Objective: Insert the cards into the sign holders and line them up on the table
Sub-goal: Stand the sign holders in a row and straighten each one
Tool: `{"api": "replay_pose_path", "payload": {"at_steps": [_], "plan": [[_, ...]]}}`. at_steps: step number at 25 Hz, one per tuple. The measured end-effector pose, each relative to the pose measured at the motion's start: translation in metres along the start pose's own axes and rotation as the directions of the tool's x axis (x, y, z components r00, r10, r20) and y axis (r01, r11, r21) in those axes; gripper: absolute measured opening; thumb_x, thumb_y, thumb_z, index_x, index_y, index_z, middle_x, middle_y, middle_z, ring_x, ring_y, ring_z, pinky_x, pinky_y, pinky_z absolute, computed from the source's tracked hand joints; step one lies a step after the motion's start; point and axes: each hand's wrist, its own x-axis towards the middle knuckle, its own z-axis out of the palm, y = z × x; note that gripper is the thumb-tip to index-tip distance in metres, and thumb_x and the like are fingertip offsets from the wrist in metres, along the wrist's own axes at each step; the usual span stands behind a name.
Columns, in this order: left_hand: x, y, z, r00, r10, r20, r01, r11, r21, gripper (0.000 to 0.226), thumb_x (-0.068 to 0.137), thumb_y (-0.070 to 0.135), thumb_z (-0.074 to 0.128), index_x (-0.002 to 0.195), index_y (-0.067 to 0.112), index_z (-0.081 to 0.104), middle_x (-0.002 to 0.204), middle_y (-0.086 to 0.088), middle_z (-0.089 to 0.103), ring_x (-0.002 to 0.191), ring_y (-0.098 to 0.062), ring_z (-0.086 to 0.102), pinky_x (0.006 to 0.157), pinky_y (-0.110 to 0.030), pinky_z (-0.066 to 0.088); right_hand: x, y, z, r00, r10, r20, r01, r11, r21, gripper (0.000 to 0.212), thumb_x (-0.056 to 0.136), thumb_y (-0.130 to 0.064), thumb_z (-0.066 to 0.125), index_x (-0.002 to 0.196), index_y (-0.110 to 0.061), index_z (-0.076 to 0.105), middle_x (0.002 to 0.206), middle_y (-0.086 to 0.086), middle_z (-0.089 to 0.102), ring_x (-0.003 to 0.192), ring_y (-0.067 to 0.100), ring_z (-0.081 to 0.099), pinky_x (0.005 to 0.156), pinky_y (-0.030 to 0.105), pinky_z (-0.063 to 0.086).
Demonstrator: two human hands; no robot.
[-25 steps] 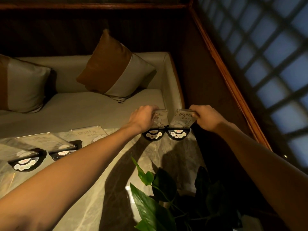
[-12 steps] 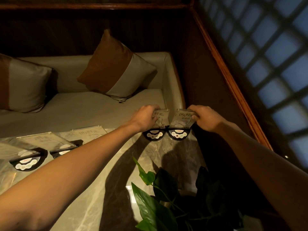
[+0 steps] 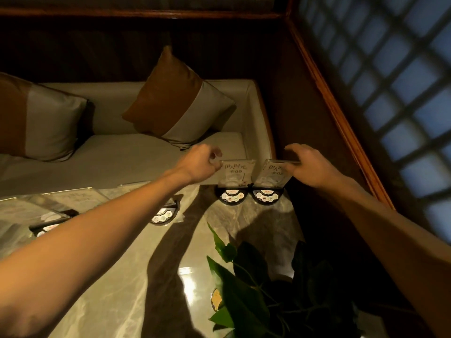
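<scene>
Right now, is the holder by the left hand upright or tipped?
Upright. The holder stands on its black base, card face showing; the left hand touches its top corner.

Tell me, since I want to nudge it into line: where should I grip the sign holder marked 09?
Probably pinch the sign holder by the side edges of its clear upright panel, coming from above. The panel stands up from a low black base, and its neighbour sits close on the right, so a low side approach looks cramped.

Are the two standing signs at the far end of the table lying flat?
No, the two signs stand upright on round black bases, side by side on the table.
</scene>
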Motion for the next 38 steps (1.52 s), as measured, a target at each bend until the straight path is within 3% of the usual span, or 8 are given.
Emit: {"api": "replay_pose_path", "payload": {"at_steps": [5, 8, 11, 15, 19, 26, 32, 38], "plan": [[-0.031, -0.036, -0.053, 0.997, -0.047, -0.053, 0.048, 0.999, 0.02, 0.033, 0.083, 0.041, 0.068, 0.111, 0.023, 0.069, 0.106, 0.002, 0.071, 0.098, -0.02, 0.067, 0.086, -0.04, 0.056, -0.001, -0.072, -0.01, 0.981, -0.092, -0.172, 0.101, 0.994, 0.04, 0.046, 0.097, -0.024, 0.062, 0.141, -0.013, 0.051, 0.135, 0.012, 0.059, 0.118, 0.028, 0.062, 0.095, 0.039, 0.053], [-0.055, -0.059, -0.077, 0.991, -0.08, 0.111, 0.064, 0.988, 0.138, 0.049, 0.074, 0.039, 0.081, 0.118, 0.025, 0.066, 0.11, 0.005, 0.066, 0.101, -0.018, 0.065, 0.089, -0.038, 0.055, 0.004, -0.141, 0.013, 0.974, -0.213, -0.07, 0.218, 0.973, 0.07, 0.046, 0.093, -0.025, 0.068, 0.137, -0.013, 0.056, 0.123, 0.012, 0.067, 0.112, 0.027, 0.064, 0.097, 0.045, 0.052], [-0.075, -0.083, -0.089, 0.94, -0.162, 0.3, 0.074, 0.956, 0.284, 0.064, 0.07, 0.025, 0.087, 0.128, 0.023, 0.06, 0.118, 0.001, 0.064, 0.108, -0.022, 0.062, 0.093, -0.039, 0.053, 0.003, -0.204, 0.058, 0.941, -0.318, 0.116, 0.311, 0.948, 0.071, 0.054, 0.091, -0.026, 0.071, 0.141, -0.014, 0.053, 0.133, 0.01, 0.064, 0.119, 0.026, 0.062, 0.099, 0.04, 0.052], [-0.094, -0.117, -0.092, 0.94, -0.174, 0.292, 0.049, 0.919, 0.391, 0.048, 0.078, 0.023, 0.079, 0.122, 0.024, 0.062, 0.115, 0.0, 0.067, 0.104, -0.022, 0.063, 0.089, -0.04, 0.054, 0.007, -0.25, 0.116, 0.901, -0.381, 0.206, 0.387, 0.922, 0.009, 0.041, 0.093, -0.019, 0.067, 0.133, -0.022, 0.061, 0.127, 0.004, 0.068, 0.113, 0.022, 0.064, 0.095, 0.041, 0.054], [-0.106, -0.14, -0.086, 0.979, -0.105, 0.174, 0.04, 0.939, 0.342, 0.019, 0.086, 0.019, 0.07, 0.104, 0.019, 0.071, 0.102, -0.003, 0.073, 0.093, -0.021, 0.067, 0.078, -0.033, 0.054, 0.013, -0.261, 0.14, 0.917, -0.361, 0.169, 0.374, 0.926, -0.052, 0.021, 0.095, -0.015, 0.06, 0.111, -0.023, 0.071, 0.111, 0.005, 0.074, 0.104, 0.026, 0.067, 0.087, 0.046, 0.056], [-0.084, -0.122, -0.076, 0.995, -0.049, -0.082, 0.054, 0.997, 0.063, 0.023, 0.092, 0.021, 0.066, 0.114, 0.015, 0.071, 0.108, -0.008, 0.074, 0.102, -0.024, 0.068, 0.089, -0.043, 0.056, 0.033, -0.232, 0.099, 0.94, -0.309, 0.148, 0.325, 0.941, -0.098, 0.024, 0.1, -0.021, 0.053, 0.109, -0.019, 0.076, 0.105, 0.001, 0.075, 0.089, 0.016, 0.065, 0.064, 0.026, 0.049], [-0.055, -0.101, -0.052, 0.994, -0.015, -0.104, 0.017, 1.0, 0.015, 0.025, 0.094, 0.02, 0.065, 0.118, 0.016, 0.071, 0.11, -0.008, 0.074, 0.104, -0.024, 0.068, 0.085, -0.033, 0.051, 0.043, -0.197, 0.081, 0.952, -0.264, 0.157, 0.289, 0.943, -0.167, 0.026, 0.101, -0.025, 0.053, 0.118, -0.02, 0.072, 0.112, 0.004, 0.074, 0.098, 0.02, 0.067, 0.081, 0.043, 0.06], [-0.041, -0.091, -0.036, 0.997, 0.013, -0.073, -0.014, 1.0, -0.001, 0.019, 0.093, 0.022, 0.065, 0.111, 0.017, 0.072, 0.106, -0.007, 0.074, 0.099, -0.024, 0.068, 0.086, -0.04, 0.056, 0.042, -0.172, 0.075, 0.943, -0.28, 0.181, 0.308, 0.94, -0.149, 0.028, 0.101, -0.025, 0.053, 0.122, -0.021, 0.07, 0.109, 0.002, 0.075, 0.096, 0.017, 0.069, 0.078, 0.039, 0.061]]}}
